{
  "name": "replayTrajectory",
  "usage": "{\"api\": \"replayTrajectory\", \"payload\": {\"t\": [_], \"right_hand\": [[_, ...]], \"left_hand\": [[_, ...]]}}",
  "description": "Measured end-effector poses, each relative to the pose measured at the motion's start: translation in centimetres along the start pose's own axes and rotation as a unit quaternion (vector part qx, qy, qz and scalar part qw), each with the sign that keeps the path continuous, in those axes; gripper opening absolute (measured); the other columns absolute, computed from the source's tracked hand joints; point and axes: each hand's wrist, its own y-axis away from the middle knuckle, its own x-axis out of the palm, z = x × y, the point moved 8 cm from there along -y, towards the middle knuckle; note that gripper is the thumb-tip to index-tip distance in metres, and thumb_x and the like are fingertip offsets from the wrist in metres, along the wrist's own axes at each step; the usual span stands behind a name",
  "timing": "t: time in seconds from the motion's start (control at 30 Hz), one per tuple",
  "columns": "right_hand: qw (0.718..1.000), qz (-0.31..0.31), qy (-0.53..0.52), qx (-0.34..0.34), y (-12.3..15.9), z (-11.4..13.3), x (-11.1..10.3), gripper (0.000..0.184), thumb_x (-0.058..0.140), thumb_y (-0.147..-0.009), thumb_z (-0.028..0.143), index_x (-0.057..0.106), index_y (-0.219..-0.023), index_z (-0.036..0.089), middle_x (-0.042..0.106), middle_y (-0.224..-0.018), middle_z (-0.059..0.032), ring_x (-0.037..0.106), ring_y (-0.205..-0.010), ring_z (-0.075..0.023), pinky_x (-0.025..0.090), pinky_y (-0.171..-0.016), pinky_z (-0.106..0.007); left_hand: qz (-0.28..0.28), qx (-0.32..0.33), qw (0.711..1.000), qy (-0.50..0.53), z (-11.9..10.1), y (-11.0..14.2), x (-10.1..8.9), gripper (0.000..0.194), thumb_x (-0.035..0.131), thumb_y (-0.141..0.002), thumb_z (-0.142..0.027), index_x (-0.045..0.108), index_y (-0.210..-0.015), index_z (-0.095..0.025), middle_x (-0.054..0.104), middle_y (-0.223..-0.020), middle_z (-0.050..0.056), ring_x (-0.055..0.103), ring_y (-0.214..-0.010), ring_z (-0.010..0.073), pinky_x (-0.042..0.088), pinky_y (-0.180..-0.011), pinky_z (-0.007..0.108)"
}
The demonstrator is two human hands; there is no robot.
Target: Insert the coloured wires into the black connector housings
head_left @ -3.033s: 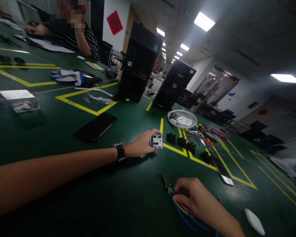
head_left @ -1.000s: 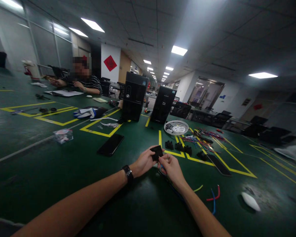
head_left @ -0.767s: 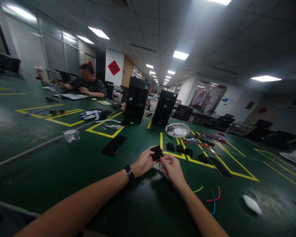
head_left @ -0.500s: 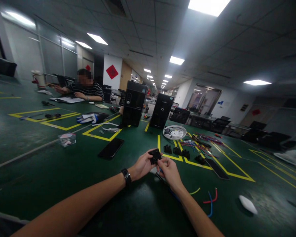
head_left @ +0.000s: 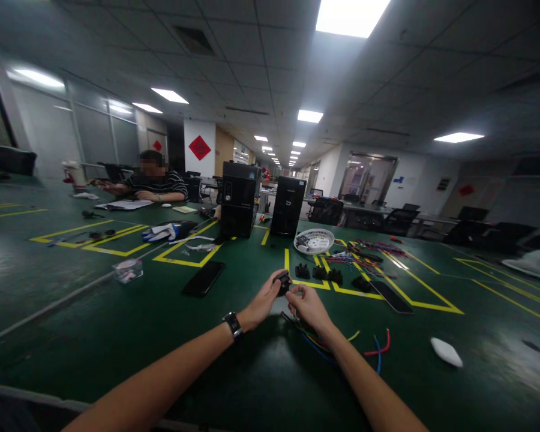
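Note:
My left hand (head_left: 261, 306), a watch on its wrist, grips a small black plastic block (head_left: 282, 285) between thumb and fingers above the table. My right hand (head_left: 311, 309) is pinched close against the block's right side; whatever sits between its fingertips is too small to make out. Beneath the right hand and forearm lie several coloured wires (head_left: 314, 344). Right of that forearm are a short red wire (head_left: 386, 343) and a blue wire (head_left: 378, 354). Beyond my hands, several similar black blocks (head_left: 320, 273) stand in a row.
Two black computer towers (head_left: 288, 207) stand behind a white basket (head_left: 315, 242). Wire bundles (head_left: 371, 255) and a dark slab (head_left: 393, 297) lie right, a white rounded object (head_left: 446, 352) nearer. Left are a black phone (head_left: 204, 278), a clear box (head_left: 128, 271) and a seated person (head_left: 155, 183).
The black block has been turned in my left hand, so its broad face no longer shows. My right fingers stay pinched beside it. The view has shifted slightly.

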Motion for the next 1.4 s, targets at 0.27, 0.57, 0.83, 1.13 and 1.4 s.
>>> {"api": "replayTrajectory", "payload": {"t": [0.27, 0.57, 0.83, 1.13, 1.4], "right_hand": [[0.988, -0.055, 0.118, -0.086, 0.6, 2.8, -0.1, 0.042, 0.041, -0.093, 0.038, 0.065, -0.066, 0.018, 0.066, -0.066, -0.0044, 0.059, -0.067, -0.0167, 0.034, -0.062, -0.024], [0.957, -0.095, 0.272, -0.04, 0.9, 0.9, -5.7, 0.05, 0.028, -0.099, 0.04, 0.069, -0.084, 0.015, 0.07, -0.081, -0.0114, 0.063, -0.077, -0.0202, 0.037, -0.071, -0.027], [0.927, -0.029, 0.373, -0.022, 1.0, -1.2, -4.8, 0.026, 0.047, -0.092, 0.025, 0.072, -0.09, 0.015, 0.069, -0.095, -0.0165, 0.062, -0.094, -0.0263, 0.039, -0.077, -0.032], [0.918, 0.14, 0.361, -0.078, 2.5, 0.3, -1.6, 0.028, 0.053, -0.087, 0.043, 0.07, -0.083, 0.021, 0.071, -0.082, -0.0067, 0.064, -0.078, -0.0202, 0.038, -0.065, -0.026], [0.92, 0.115, 0.368, -0.075, 2.6, 0.6, -0.9, 0.026, 0.045, -0.088, 0.025, 0.069, -0.085, 0.016, 0.071, -0.085, -0.0105, 0.065, -0.078, -0.0208, 0.037, -0.066, -0.027]], "left_hand": [[-0.198, 0.026, 0.974, -0.105, 0.6, -2.2, -1.7, 0.044, 0.043, -0.088, -0.055, 0.062, -0.101, -0.017, 0.065, -0.086, 0.005, 0.062, -0.072, 0.016, 0.05, -0.068, 0.026], [-0.383, -0.078, 0.915, -0.1, 3.4, -4.4, -9.0, 0.043, 0.014, -0.097, -0.047, 0.043, -0.112, -0.019, 0.058, -0.072, 0.0, 0.06, -0.053, 0.0109, 0.051, -0.06, 0.026], [-0.227, -0.138, 0.9, -0.345, 6.4, -10.7, -7.4, 0.042, 0.028, -0.096, -0.038, 0.06, -0.08, -0.016, 0.069, -0.075, 0.012, 0.066, -0.082, 0.0217, 0.046, -0.077, 0.031], [-0.226, -0.135, 0.804, -0.533, 5.8, -11.9, -8.9, 0.035, 0.031, -0.094, -0.033, 0.062, -0.099, -0.017, 0.055, -0.121, 0.019, 0.038, -0.123, 0.0357, 0.031, -0.095, 0.056], [0.027, -0.022, 0.837, -0.545, 6.7, -15.6, 0.6, 0.047, 0.063, -0.078, -0.043, 0.054, -0.119, -0.022, 0.058, -0.122, 0.009, 0.048, -0.119, 0.0244, 0.034, -0.102, 0.037]]}}
